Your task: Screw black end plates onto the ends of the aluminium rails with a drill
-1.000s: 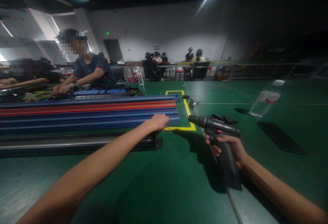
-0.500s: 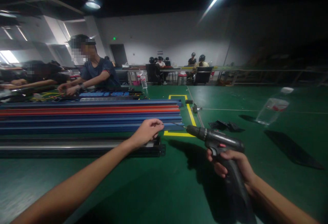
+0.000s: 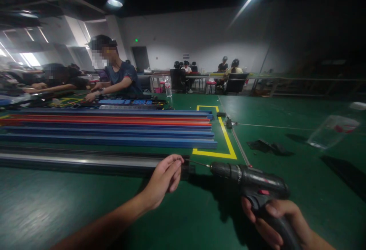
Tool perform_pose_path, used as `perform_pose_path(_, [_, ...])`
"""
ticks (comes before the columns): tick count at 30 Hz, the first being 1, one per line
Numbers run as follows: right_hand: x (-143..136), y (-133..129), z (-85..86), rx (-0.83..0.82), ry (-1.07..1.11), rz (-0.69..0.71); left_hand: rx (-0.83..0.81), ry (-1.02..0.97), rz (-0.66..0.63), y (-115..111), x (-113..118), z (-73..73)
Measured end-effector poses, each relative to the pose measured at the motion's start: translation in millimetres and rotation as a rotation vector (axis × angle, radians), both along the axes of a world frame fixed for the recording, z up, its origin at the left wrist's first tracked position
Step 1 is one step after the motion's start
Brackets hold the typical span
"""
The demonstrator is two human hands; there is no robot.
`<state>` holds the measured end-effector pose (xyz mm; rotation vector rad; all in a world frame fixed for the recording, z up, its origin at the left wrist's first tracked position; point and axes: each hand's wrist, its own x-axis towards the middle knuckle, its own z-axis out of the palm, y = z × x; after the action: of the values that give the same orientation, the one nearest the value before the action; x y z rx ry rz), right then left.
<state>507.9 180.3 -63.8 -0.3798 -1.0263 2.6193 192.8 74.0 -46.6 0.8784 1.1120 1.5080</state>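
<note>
My right hand (image 3: 274,215) is wrapped round the grip of a black cordless drill (image 3: 254,183), which points left. From its chuck a long thin bit (image 3: 198,163) reaches to the fingertips of my left hand (image 3: 167,177). Those fingers are pinched together at the bit's tip; whatever they hold is too small to make out. My left hand is over the end of a long black rail (image 3: 108,162) with a silver strip, lying across the green table. Its dark end piece (image 3: 187,170) shows just beyond my fingers.
Blue rails (image 3: 171,141) and red rails (image 3: 171,120) lie behind the black one, beside yellow tape (image 3: 228,143). Dark small parts (image 3: 268,147) and a water bottle (image 3: 333,131) are at right. Across the table, a person (image 3: 120,74) works; another bottle (image 3: 168,87) stands nearby.
Both hands have come lower and nearer in view, and the drill with them. The bit has moved from in front of the blue rails to the black rail's end. The view has turned slightly left.
</note>
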Motion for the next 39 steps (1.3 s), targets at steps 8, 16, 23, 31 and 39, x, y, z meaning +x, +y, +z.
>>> perform_pose_path(8, [1,-2,3.1,-0.041,0.021,0.12,-0.008,0.079,0.036,-5,-4,-9.5])
perform_pose_path(16, [0,-2,0.3,-0.001,-0.119,0.088,0.016,0.178,-0.034,-11,1,-14.0])
perform_pose_path(23, [5,-2,-4.0,-0.035,-0.07,0.101,0.018,0.135,-0.1,-15,2,-16.6])
perform_pose_path(31, [4,-3,0.3,-0.068,-0.034,0.101,-0.012,-0.096,-0.009,-11,4,-10.9])
perform_pose_path(39, [4,-2,2.2,-0.079,-0.049,0.098,-0.008,-0.118,0.019,-11,4,-11.0])
